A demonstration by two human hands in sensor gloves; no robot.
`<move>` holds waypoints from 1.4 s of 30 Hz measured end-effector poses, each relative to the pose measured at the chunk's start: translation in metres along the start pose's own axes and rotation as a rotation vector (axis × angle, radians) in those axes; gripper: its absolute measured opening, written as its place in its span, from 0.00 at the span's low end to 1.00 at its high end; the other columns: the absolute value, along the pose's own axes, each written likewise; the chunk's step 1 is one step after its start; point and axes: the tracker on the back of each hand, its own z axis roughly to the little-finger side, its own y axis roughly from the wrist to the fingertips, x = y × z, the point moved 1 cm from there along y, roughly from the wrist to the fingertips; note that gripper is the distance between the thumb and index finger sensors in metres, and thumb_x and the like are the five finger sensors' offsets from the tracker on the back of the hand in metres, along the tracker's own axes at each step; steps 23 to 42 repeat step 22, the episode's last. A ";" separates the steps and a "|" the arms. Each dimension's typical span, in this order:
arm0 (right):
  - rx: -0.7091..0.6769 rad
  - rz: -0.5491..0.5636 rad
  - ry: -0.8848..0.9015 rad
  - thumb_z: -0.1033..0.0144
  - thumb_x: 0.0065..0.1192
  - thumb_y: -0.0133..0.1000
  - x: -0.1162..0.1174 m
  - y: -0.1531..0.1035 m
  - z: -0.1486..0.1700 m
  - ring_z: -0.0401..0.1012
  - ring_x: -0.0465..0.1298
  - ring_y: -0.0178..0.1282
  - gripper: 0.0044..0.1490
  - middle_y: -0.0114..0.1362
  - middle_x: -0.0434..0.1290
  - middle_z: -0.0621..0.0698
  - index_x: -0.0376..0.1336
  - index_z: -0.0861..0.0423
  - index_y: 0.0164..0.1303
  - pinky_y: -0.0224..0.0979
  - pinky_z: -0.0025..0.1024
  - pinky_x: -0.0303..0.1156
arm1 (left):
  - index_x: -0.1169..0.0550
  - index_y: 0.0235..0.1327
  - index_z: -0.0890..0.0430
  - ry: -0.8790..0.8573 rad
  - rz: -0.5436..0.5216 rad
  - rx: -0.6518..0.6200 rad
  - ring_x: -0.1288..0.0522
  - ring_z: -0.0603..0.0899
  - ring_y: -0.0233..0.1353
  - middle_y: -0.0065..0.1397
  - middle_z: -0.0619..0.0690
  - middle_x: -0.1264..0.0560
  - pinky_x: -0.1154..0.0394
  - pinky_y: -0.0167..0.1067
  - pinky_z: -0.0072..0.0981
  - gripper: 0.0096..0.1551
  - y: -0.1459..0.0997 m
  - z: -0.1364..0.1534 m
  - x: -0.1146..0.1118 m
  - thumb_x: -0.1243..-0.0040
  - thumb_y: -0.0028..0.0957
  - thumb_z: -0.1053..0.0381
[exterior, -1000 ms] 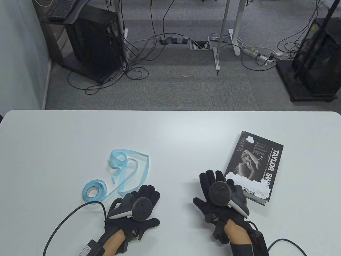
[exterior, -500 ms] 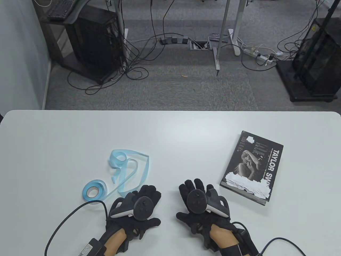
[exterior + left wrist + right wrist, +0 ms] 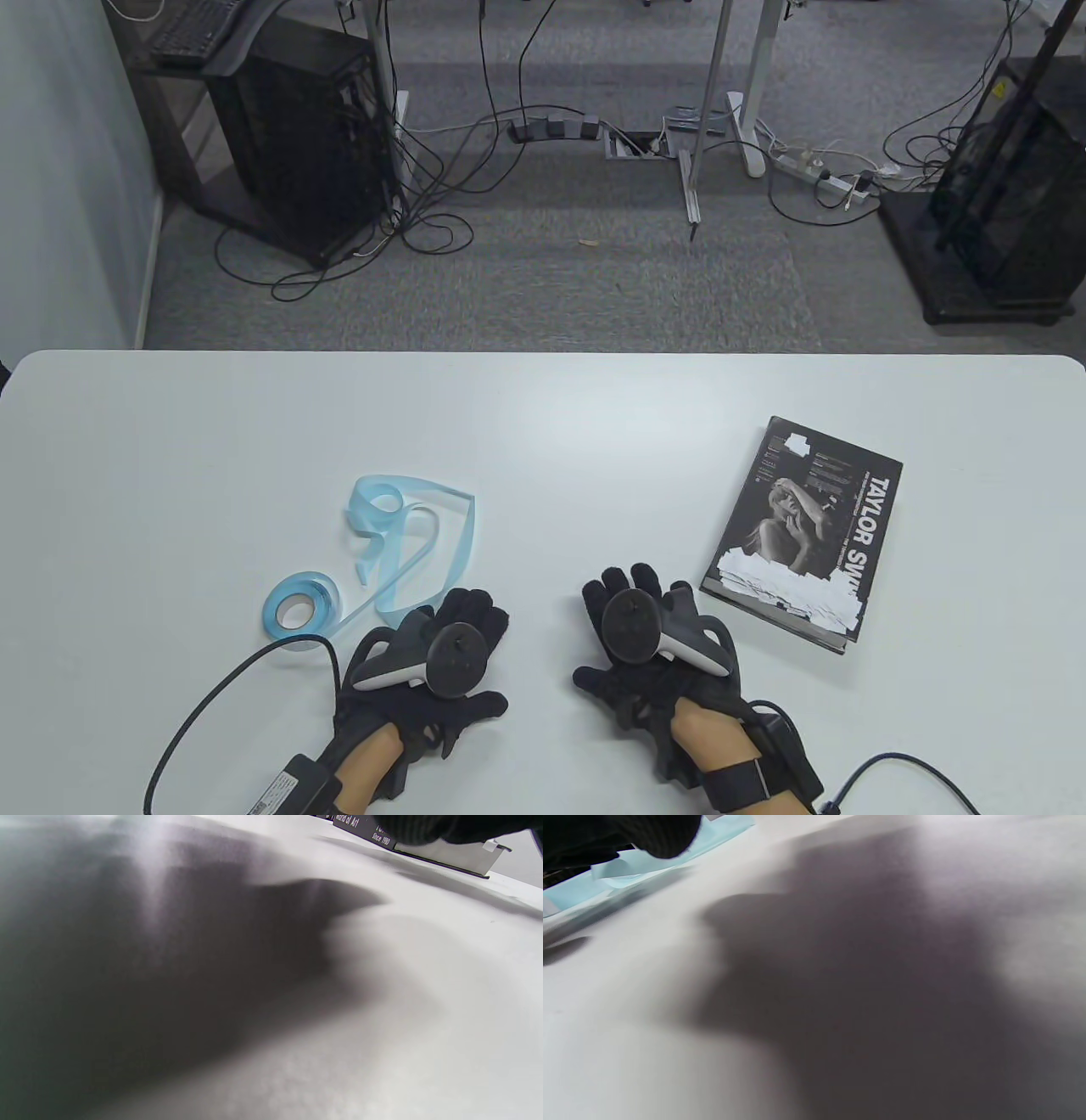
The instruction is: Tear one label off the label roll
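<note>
Gloves of black knit cover both hands, each topped by a rounded dark tracker with a white grip. The left hand (image 3: 441,671) lies palm-down on the smooth white table (image 3: 543,407), fingers spread flat and holding nothing, its fingertips at the tail of the unwound strip. The right hand (image 3: 649,654) rests flat too, fingers splayed and released, just beside the book (image 3: 802,535).

The label roll (image 3: 299,613), a glossy pale-blue coil, lies left of the left hand; its loose ribbon (image 3: 416,535) curls in translucent loops farther up the table.

Both wrist views are mostly blur and shadow; only a fingertip edge, a sliver of blue ribbon and the book's edge show. Both forearms run off the bottom edge.

The matte black book cover reads "TAYLOR SW", the rest hidden under white torn labels (image 3: 789,590). Its smaller print is illegible.
</note>
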 end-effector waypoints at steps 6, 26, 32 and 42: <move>0.023 -0.005 -0.001 0.34 0.55 0.49 -0.001 0.003 0.008 0.53 0.18 0.78 0.59 0.79 0.22 0.50 0.25 0.42 0.70 0.68 0.64 0.15 | 0.68 0.74 0.54 0.002 0.014 0.000 0.73 0.67 0.81 0.78 0.57 0.76 0.67 0.70 0.70 0.57 0.002 0.000 0.000 0.54 0.52 0.30; 0.028 0.035 -0.001 0.32 0.54 0.48 -0.011 -0.004 0.013 0.52 0.16 0.77 0.59 0.79 0.21 0.49 0.25 0.42 0.71 0.66 0.63 0.13 | 0.71 0.73 0.54 0.034 0.038 0.002 0.78 0.68 0.79 0.77 0.58 0.78 0.71 0.68 0.71 0.63 0.003 0.000 0.003 0.53 0.48 0.25; 0.028 0.035 -0.001 0.32 0.54 0.48 -0.011 -0.004 0.013 0.52 0.16 0.77 0.59 0.79 0.21 0.49 0.25 0.42 0.71 0.66 0.63 0.13 | 0.71 0.73 0.54 0.034 0.038 0.002 0.78 0.68 0.79 0.77 0.58 0.78 0.71 0.68 0.71 0.63 0.003 0.000 0.003 0.53 0.48 0.25; 0.028 0.035 -0.001 0.32 0.54 0.48 -0.011 -0.004 0.013 0.52 0.16 0.77 0.59 0.79 0.21 0.49 0.25 0.42 0.71 0.66 0.63 0.13 | 0.71 0.73 0.54 0.034 0.038 0.002 0.78 0.68 0.79 0.77 0.58 0.78 0.71 0.68 0.71 0.63 0.003 0.000 0.003 0.53 0.48 0.25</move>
